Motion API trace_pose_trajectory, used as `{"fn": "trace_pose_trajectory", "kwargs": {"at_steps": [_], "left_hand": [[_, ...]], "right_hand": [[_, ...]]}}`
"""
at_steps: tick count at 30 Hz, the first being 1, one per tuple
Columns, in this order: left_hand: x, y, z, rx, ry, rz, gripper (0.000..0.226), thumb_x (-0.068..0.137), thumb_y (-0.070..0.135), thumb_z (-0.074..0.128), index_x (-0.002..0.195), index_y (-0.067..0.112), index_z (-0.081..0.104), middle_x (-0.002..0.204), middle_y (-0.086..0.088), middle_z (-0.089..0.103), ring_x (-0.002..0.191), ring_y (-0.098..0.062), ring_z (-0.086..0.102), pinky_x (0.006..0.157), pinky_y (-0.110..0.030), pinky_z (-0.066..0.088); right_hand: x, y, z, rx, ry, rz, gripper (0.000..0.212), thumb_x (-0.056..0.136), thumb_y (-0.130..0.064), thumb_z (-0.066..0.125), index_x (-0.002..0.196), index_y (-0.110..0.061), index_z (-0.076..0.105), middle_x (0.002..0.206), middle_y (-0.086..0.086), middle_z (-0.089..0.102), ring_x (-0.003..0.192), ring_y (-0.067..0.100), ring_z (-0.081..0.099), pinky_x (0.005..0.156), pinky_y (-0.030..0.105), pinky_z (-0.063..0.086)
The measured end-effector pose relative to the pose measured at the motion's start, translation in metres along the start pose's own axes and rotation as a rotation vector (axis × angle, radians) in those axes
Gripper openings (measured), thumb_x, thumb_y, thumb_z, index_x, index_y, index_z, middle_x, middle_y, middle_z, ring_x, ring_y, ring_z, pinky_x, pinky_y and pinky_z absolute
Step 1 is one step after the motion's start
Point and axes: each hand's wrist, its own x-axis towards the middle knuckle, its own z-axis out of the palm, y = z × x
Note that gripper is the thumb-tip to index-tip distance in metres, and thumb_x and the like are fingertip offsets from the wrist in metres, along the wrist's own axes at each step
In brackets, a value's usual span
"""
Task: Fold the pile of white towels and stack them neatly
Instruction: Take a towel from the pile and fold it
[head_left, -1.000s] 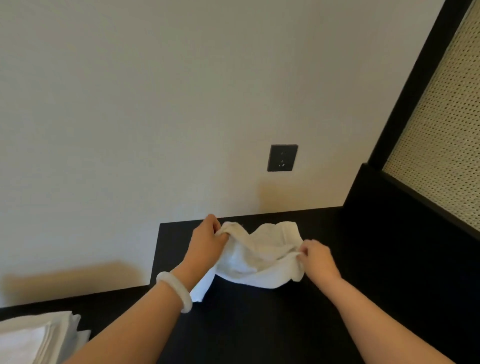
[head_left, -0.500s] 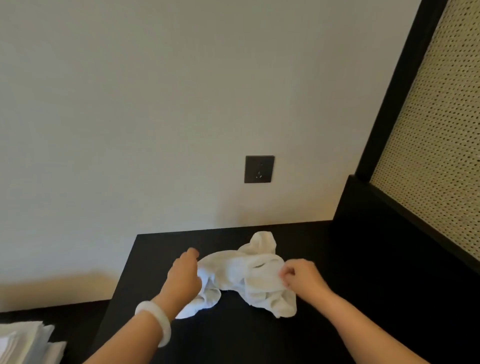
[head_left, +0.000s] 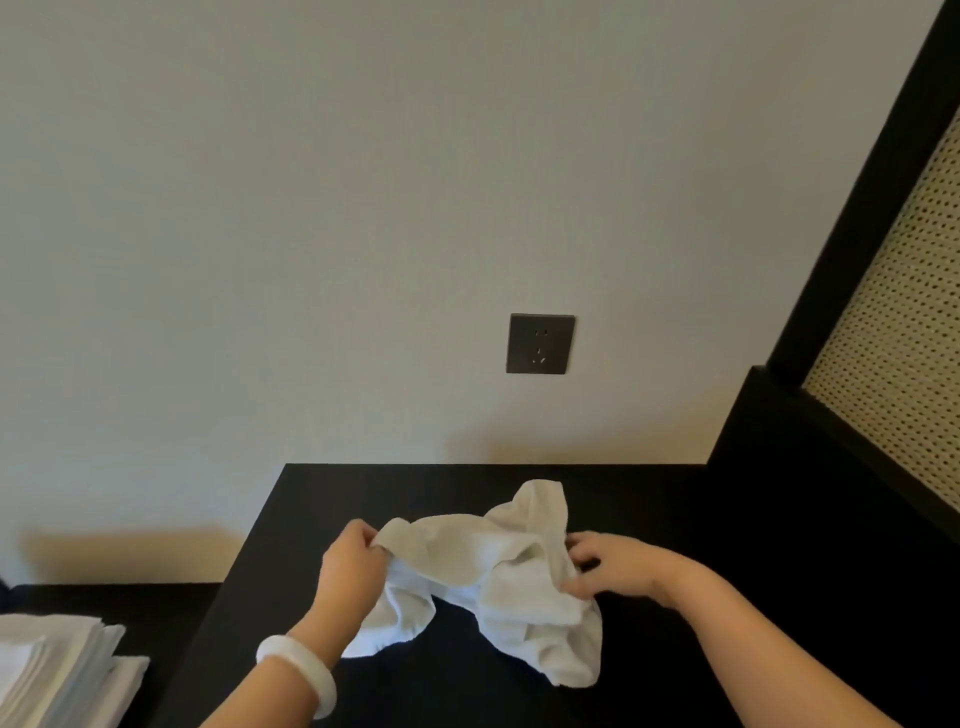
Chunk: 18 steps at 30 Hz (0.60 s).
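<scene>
A crumpled white towel (head_left: 498, 566) lies bunched on the black table (head_left: 519, 686) near the wall. My left hand (head_left: 350, 571), with a white bangle on the wrist, grips the towel's left edge. My right hand (head_left: 608, 566) pinches the towel's right side with curled fingers. Part of the cloth hangs in loose folds between and below both hands. A stack of folded white towels (head_left: 47, 665) sits at the lower left on a lower black surface.
A pale wall stands right behind the table, with a dark power socket (head_left: 540, 343) on it. A tall black frame with a woven cane panel (head_left: 893, 332) closes off the right side. The table's left edge drops to the lower surface.
The towel has gone from held up and spread between my hands to bunched lower on the table. Both hands shifted their hold along it, and the view tilted upward.
</scene>
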Motion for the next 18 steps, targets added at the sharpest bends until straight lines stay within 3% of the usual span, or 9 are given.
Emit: {"fn": "trace_pose_trajectory", "kwargs": {"at_steps": [2,5,7,10,13,15,17,18], "left_hand": [[0.006,0.013,-0.01,-0.13,0.053,-0.006,0.015,0.093,0.0,0.044,0.093,0.012,0.053,0.086,-0.012,0.064,0.077,-0.027,0.065,0.066,-0.037,0.057],[0.017,0.038,-0.027,-0.216,0.092,0.02,0.019,0.097,0.0,0.038,0.1,0.011,0.053,0.089,-0.017,0.065,0.074,-0.03,0.067,0.057,-0.038,0.057],[0.021,0.056,-0.04,-0.267,0.129,0.059,0.018,0.1,0.003,0.039,0.102,0.009,0.055,0.089,-0.018,0.065,0.069,-0.028,0.063,0.05,-0.032,0.051],[0.019,0.085,-0.06,-0.384,0.18,0.137,0.021,0.098,0.0,0.04,0.103,0.01,0.058,0.079,-0.015,0.064,0.057,-0.024,0.057,0.047,-0.03,0.047],[0.01,0.106,-0.076,-0.414,0.23,0.229,0.027,0.096,-0.002,0.041,0.098,0.014,0.062,0.068,-0.014,0.063,0.049,-0.021,0.055,0.051,-0.034,0.05],[0.006,0.106,-0.076,-0.349,0.228,0.239,0.025,0.095,0.0,0.043,0.093,0.016,0.063,0.061,-0.013,0.064,0.046,-0.017,0.058,0.055,-0.035,0.051],[0.003,0.093,-0.066,-0.271,0.174,0.192,0.022,0.095,0.002,0.046,0.09,0.015,0.063,0.059,-0.01,0.066,0.05,-0.021,0.064,0.06,-0.04,0.055],[0.001,0.082,-0.057,-0.244,0.135,0.154,0.02,0.095,0.003,0.047,0.09,0.014,0.063,0.062,-0.009,0.068,0.052,-0.023,0.066,0.062,-0.042,0.057]], "right_hand": [[-0.001,0.002,-0.007,-0.146,0.134,-0.053,0.021,0.085,-0.031,0.071,0.082,-0.01,0.069,0.119,-0.009,0.062,0.112,0.015,0.059,0.088,0.025,0.045],[-0.011,-0.007,-0.027,-0.025,0.233,-0.119,0.017,0.094,-0.021,0.063,0.082,-0.008,0.064,0.091,0.003,0.066,0.085,0.017,0.063,0.076,0.029,0.05],[-0.02,-0.022,-0.041,0.192,0.252,-0.156,0.016,0.098,-0.014,0.057,0.085,-0.005,0.06,0.086,0.01,0.063,0.076,0.02,0.064,0.064,0.03,0.055],[-0.04,-0.056,-0.066,0.662,0.423,-0.316,0.019,0.1,0.001,0.049,0.081,0.0,0.053,0.076,0.02,0.062,0.062,0.026,0.068,0.052,0.034,0.058],[-0.052,-0.09,-0.085,0.866,0.596,-0.466,0.026,0.099,0.002,0.05,0.074,-0.005,0.047,0.071,0.013,0.069,0.072,0.032,0.074,0.067,0.033,0.062],[-0.046,-0.102,-0.072,0.982,0.663,-0.481,0.027,0.099,0.002,0.052,0.075,-0.007,0.045,0.083,0.015,0.07,0.081,0.03,0.075,0.074,0.03,0.062],[-0.024,-0.091,-0.041,0.966,0.595,-0.378,0.018,0.096,-0.006,0.061,0.08,-0.003,0.053,0.095,0.015,0.071,0.087,0.025,0.075,0.082,0.037,0.061],[-0.016,-0.08,-0.022,0.79,0.476,-0.281,0.01,0.093,-0.014,0.067,0.088,-0.007,0.063,0.1,0.009,0.073,0.091,0.021,0.073,0.085,0.04,0.06]]}}
